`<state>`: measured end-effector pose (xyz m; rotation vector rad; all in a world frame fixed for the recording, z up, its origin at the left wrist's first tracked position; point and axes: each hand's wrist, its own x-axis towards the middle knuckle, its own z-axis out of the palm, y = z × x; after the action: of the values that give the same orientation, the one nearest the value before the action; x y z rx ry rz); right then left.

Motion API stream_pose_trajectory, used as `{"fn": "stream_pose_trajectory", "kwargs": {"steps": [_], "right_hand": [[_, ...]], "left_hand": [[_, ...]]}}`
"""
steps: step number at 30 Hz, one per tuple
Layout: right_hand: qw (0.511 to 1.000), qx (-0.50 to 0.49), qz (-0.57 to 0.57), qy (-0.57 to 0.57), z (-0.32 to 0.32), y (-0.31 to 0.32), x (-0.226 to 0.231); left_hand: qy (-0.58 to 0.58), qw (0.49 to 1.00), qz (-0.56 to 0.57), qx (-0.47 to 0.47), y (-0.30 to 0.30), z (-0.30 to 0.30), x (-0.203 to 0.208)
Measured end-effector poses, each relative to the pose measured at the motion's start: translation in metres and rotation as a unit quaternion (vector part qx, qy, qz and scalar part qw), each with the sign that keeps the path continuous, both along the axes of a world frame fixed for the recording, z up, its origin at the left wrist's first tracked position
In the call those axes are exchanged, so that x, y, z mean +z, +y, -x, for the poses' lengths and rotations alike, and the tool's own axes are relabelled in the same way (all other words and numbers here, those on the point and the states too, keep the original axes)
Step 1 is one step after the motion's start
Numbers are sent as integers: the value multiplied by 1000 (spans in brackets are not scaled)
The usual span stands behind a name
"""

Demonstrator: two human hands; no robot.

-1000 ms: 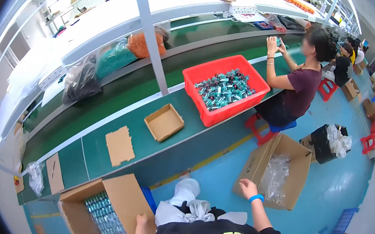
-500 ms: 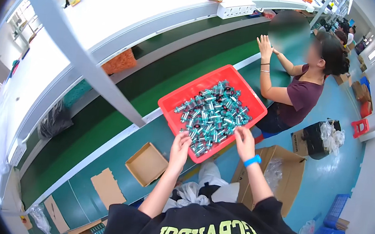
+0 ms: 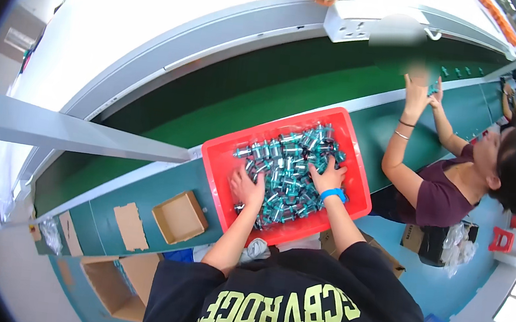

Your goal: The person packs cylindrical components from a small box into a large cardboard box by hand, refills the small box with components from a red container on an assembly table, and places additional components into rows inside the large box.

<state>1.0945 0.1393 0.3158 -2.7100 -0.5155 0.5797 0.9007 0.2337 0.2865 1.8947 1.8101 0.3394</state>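
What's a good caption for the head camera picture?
Both hands, left hand and right hand, dig into a red bin of small teal parts.

Red plastic bin (image 3: 220, 157): shallow, rectangular, open-topped, sitting tilted at the centre of the frame on the teal table edge, its far long side lying along the green conveyor.

Small wrapped parts (image 3: 289, 164): teal and silver pieces in clear wrapping, lying heaped loosely and filling most of the bin floor, piled toward its middle and lower right.

Left hand (image 3: 247, 188) resting on the heap at the bin's lower left; right hand (image 3: 327, 176), blue wristband, pressing in at the right.
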Motion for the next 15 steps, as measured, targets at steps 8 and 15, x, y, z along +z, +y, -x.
{"fn": "stream_pose_trajectory", "kwargs": {"steps": [8,15], "right_hand": [[979,46,-179,86,9,-14,-22],[971,88,-158,155,24,-12,-27]], "left_hand": [[-128,989,-17,-68,-1,20,-3],[-279,940,150,-123,-10,4,9]]}}
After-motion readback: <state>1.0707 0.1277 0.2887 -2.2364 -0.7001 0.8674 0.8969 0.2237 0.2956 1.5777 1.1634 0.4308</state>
